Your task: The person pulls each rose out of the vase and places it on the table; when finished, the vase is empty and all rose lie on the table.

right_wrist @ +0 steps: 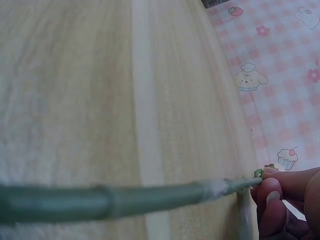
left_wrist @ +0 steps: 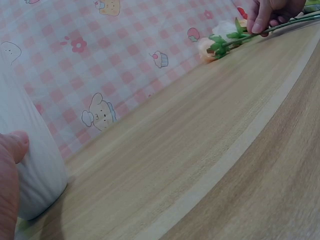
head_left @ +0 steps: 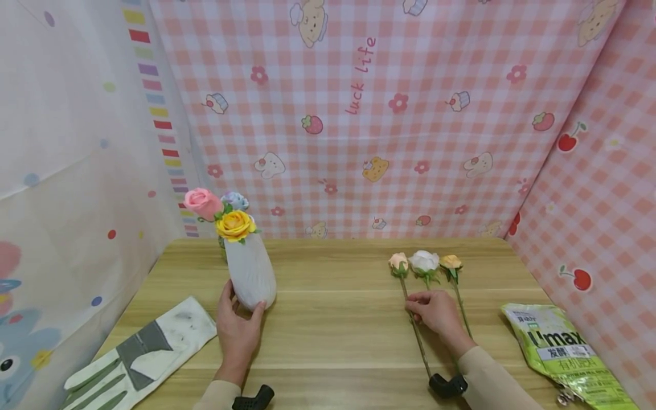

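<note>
A white ribbed vase (head_left: 250, 270) stands at the table's left with a pink rose (head_left: 203, 203), a yellow rose (head_left: 234, 225) and a bluish flower (head_left: 235, 199) in it. My left hand (head_left: 238, 322) grips the vase's base, its thumb (left_wrist: 11, 150) against the vase wall (left_wrist: 30, 165). To the right lie a peach rose (head_left: 398, 262), a white rose (head_left: 424, 261) and an orange rose (head_left: 451, 262), stems toward me. My right hand (head_left: 434, 311) rests across them, and its fingertips (right_wrist: 272, 195) pinch a green stem (right_wrist: 125, 202), seemingly the peach rose's.
A white and grey work glove (head_left: 143, 353) lies at the front left. A green printed bag (head_left: 558, 347) lies at the front right. Pink checked cloth (head_left: 369, 125) walls the wooden table (head_left: 333, 319) at the back and right, and a pale curtain hangs at left.
</note>
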Demonstrator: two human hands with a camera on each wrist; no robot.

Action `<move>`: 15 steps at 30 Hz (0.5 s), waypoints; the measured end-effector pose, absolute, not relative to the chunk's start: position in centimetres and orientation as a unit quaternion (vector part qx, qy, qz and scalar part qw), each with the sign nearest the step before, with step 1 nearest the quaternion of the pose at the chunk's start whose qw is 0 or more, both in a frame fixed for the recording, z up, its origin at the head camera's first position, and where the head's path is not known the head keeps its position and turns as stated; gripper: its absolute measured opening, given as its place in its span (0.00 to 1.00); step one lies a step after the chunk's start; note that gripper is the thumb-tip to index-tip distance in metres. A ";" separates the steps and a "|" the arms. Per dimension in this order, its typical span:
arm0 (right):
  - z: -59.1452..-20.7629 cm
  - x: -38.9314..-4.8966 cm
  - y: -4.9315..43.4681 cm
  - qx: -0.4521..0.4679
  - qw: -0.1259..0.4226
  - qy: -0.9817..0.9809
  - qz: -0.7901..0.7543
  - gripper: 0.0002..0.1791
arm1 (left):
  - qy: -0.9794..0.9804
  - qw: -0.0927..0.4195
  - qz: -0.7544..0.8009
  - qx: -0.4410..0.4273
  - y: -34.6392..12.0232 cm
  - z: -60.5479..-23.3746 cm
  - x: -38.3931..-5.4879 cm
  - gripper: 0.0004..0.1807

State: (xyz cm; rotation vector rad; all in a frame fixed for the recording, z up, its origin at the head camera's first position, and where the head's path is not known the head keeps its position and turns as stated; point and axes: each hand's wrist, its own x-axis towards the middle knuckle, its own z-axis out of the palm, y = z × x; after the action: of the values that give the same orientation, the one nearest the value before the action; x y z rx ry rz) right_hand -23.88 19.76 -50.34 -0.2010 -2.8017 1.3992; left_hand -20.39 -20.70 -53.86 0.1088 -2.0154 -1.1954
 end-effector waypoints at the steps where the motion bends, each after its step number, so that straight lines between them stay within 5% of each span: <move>1: -50.3 -23.9 19.7 -0.065 0.000 -0.893 0.446 0.07 | -0.792 0.387 -0.470 0.043 -20.7 -53.8 -20.4 0.46; 15: -48.0 -23.3 19.4 -0.021 0.035 -0.913 0.405 0.08 | -0.793 0.389 -0.467 0.045 -20.7 -53.9 -20.4 0.46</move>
State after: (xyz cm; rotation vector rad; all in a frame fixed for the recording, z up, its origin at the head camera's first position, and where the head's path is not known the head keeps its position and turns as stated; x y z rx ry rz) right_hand -23.31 19.41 -48.01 -0.0655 -2.8064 1.2451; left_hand -20.43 -20.69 -53.94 0.1147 -2.0158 -1.1880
